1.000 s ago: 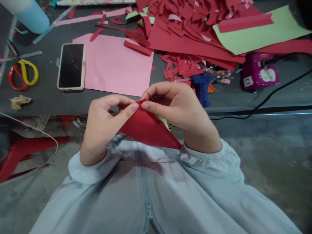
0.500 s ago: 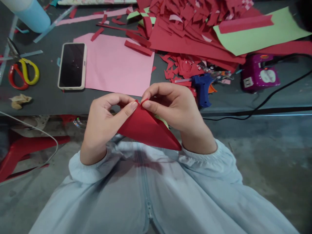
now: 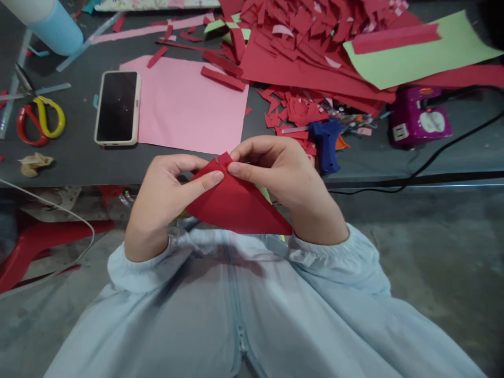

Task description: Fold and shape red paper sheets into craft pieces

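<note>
A folded piece of red paper (image 3: 240, 207) is held up in front of my lap, just off the table's near edge. Its top comes to a narrow point with a small folded tab, and a bit of light green shows behind its right side. My left hand (image 3: 167, 197) pinches the paper near that top from the left, thumb in front and fingers behind. From the right, my right hand (image 3: 279, 170) pinches it by the tab between thumb and forefinger. The paper hides part of the fingers on both hands.
Ahead lie a pink sheet (image 3: 189, 105), a phone (image 3: 118, 107), red-and-yellow-handled scissors (image 3: 41, 115) and a blue glue gun (image 3: 326, 144). Behind these are heaped red paper scraps (image 3: 299, 31) and a green sheet (image 3: 394, 68). A purple power box (image 3: 419, 118) trails a black cable.
My left thumb has slid slightly down onto the front of the paper. The small tab at the top now stands up more visibly between my hands. Both hands keep their pinch.
</note>
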A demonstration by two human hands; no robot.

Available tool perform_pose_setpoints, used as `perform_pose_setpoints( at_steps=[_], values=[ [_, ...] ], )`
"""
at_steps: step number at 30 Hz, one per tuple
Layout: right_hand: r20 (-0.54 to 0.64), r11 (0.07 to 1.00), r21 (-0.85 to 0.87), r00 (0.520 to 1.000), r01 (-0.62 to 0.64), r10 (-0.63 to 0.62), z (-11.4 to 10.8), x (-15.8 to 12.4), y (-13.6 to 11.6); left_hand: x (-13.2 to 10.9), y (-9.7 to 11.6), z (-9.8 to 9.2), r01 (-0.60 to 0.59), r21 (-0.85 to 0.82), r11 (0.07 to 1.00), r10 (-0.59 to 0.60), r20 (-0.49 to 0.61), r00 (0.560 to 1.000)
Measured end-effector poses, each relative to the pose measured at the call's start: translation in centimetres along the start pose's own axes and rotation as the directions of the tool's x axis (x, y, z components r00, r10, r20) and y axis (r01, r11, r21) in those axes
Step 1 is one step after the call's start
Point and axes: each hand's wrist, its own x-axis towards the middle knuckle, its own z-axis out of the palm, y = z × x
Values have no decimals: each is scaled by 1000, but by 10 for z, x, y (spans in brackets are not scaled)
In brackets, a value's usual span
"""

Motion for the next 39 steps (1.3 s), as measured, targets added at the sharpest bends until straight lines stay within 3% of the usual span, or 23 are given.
perform_pose_setpoints(
  at_steps=[15, 28, 35, 39],
  values=[
    [-134, 997, 30, 989, 67, -63, 5, -1, 10, 2, -6, 1, 39, -81, 996, -41, -25, 999],
    [-165, 997, 44, 984, 68, -60, 7, -3, 12, 0, -3, 5, 37, -99, 994, -43, -63, 997],
    [-58, 1000, 11, 998, -9, 9, -1, -1, 6, 1, -10, -1, 21, -91, 996, -29, -84, 996],
    [-21, 999, -33, 999, -25, 24, -2, -1, 3, 2, -12, -5, 74, -63, 995, -75, -20, 997]
  ],
)
